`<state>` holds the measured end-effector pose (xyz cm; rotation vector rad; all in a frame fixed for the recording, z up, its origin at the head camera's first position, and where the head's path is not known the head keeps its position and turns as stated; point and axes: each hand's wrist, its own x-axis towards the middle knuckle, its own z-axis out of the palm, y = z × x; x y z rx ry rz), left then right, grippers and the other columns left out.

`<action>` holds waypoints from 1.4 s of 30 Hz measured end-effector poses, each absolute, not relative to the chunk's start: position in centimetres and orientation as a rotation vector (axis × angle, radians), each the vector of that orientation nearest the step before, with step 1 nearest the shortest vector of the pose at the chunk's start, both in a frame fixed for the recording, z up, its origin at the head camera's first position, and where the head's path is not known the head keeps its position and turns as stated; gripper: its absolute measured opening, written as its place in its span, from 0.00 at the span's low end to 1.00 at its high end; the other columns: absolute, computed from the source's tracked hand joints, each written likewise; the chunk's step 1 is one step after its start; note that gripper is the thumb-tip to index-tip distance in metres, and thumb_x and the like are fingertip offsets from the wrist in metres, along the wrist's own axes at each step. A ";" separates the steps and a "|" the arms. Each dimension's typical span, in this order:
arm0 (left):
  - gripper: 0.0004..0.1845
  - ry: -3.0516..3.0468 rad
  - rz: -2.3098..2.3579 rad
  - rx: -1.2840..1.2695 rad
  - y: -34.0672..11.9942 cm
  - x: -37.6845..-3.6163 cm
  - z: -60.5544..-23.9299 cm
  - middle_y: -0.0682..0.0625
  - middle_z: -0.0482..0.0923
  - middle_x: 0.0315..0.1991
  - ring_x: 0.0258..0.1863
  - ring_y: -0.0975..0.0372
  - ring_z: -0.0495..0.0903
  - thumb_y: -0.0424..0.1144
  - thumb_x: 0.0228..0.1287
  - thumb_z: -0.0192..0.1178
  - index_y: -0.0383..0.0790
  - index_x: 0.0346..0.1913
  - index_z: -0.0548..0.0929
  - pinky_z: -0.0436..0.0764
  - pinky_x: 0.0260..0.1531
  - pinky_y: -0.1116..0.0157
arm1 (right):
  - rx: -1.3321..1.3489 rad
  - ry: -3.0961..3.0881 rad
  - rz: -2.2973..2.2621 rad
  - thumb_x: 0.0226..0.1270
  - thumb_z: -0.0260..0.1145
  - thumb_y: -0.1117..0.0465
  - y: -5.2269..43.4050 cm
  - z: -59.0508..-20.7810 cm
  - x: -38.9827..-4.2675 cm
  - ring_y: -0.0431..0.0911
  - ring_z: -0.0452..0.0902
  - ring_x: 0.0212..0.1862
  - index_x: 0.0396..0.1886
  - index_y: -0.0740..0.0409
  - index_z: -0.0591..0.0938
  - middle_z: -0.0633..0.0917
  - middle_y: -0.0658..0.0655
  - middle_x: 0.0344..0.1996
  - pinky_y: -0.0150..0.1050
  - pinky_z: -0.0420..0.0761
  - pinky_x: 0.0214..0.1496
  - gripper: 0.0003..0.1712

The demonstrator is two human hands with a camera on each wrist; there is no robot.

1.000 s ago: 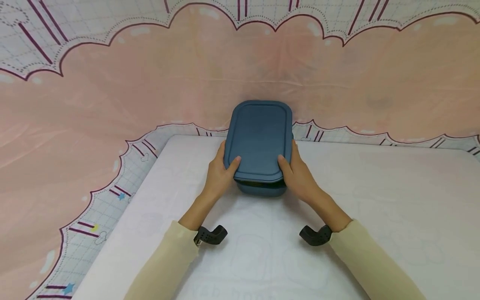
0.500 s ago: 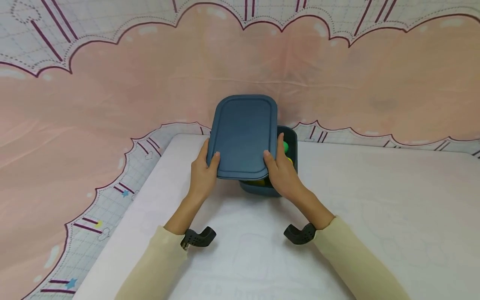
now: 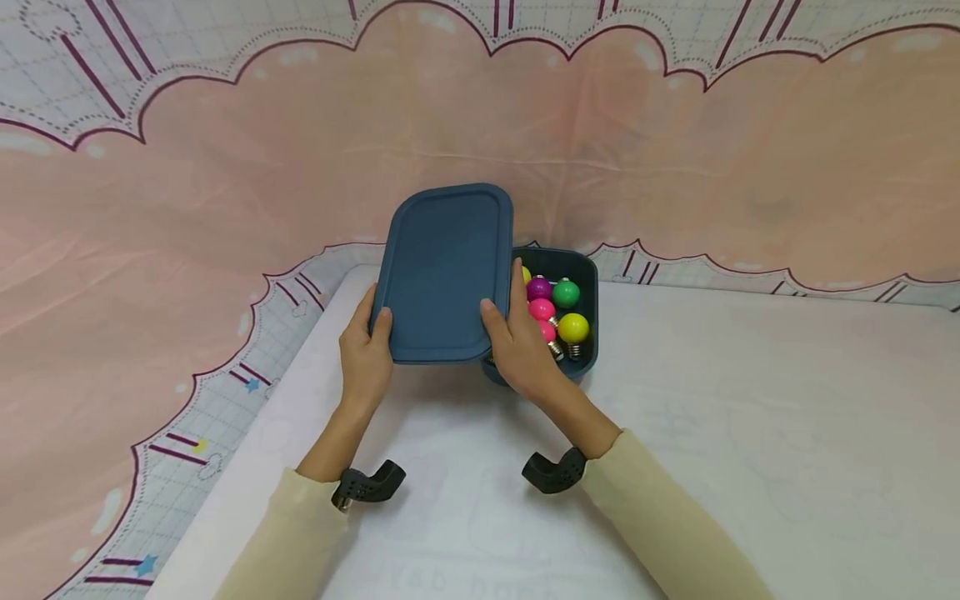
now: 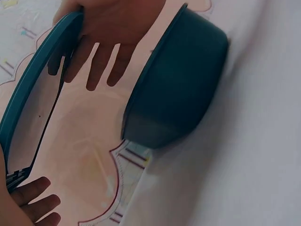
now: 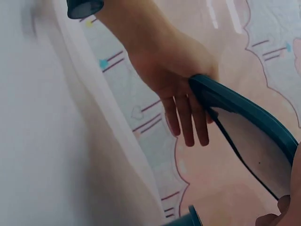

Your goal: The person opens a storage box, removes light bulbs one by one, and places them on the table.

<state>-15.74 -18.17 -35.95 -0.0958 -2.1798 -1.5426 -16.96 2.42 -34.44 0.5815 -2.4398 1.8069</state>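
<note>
Both hands carry a blue rectangular lid [image 3: 444,275], tilted in the air left of its box. My left hand [image 3: 363,362] pinches the lid's left edge, thumb on the top face. On the right edge, my right hand [image 3: 525,350] pinches it the same way. A dark blue box [image 3: 591,279] stands uncovered on the table, its left part hidden behind the lid and right hand. Inside lie several coloured light bulbs with metal screw bases, among them a green bulb [image 3: 566,293], a yellow bulb [image 3: 573,327] and a purple bulb [image 3: 538,288]. The left wrist view shows the lid [image 4: 28,94] apart from the box [image 4: 178,80].
A white-covered table [image 3: 750,417] lies under the hands. Behind it and along its left side hangs a peach cloth [image 3: 300,167] with a scalloped pattern. Each wrist wears a black camera mount [image 3: 369,482].
Both hands have lifted the lid off the box and moved it left. The bulbs inside, hidden one second ago, now show. The box stays on the table.
</note>
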 end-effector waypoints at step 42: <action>0.23 -2.371 -1.537 0.177 -27.4 -15.4 -39.7 0.40 0.67 0.66 0.64 0.54 0.65 0.35 0.75 0.45 0.35 0.70 0.65 0.65 0.62 0.58 | 0.455 -2.599 1.967 0.76 0.48 0.57 -6.8 -38.9 -16.3 0.51 0.33 0.74 0.74 0.60 0.29 0.36 0.63 0.74 0.47 0.46 0.72 0.45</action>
